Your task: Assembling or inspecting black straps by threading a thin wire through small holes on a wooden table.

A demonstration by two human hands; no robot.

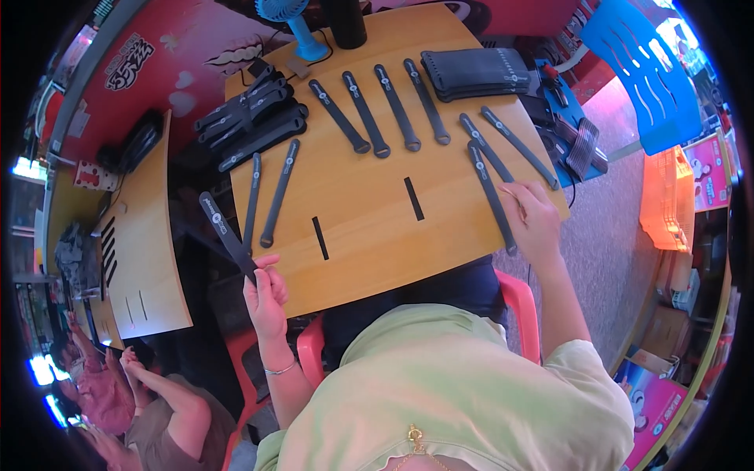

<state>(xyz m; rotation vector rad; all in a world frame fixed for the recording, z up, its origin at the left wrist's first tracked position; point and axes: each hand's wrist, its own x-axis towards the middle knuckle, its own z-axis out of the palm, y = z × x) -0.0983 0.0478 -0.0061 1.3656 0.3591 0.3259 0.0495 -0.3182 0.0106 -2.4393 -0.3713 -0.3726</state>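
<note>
A: Head view, only one we had. Which step was in hand?
B: Handling dark straps at the desk (353,271), by my read. Left hand (269,297) was pinched firmly around the low end of a raised strap (223,229), held up by the desk's left edge, rounded end tilted up and left.
A: Right hand?
B: Right hand (532,220) was over the desk's right side, fingers drawn in narrow at the low end of a diagonal strap (484,146). Couldn't tell whether it had a grip or just touched. A neighbour strap (492,196) lay just beside the fingers.
A: Rest of the stock?
B: Four straps (338,115) in a row across the far half, flat stack (475,72) right of them, bundle (251,118) far left.
A: Next move?
B: My judgement: it called for separating the diagonal strap from its neighbour, left pinch unchanged.
</note>
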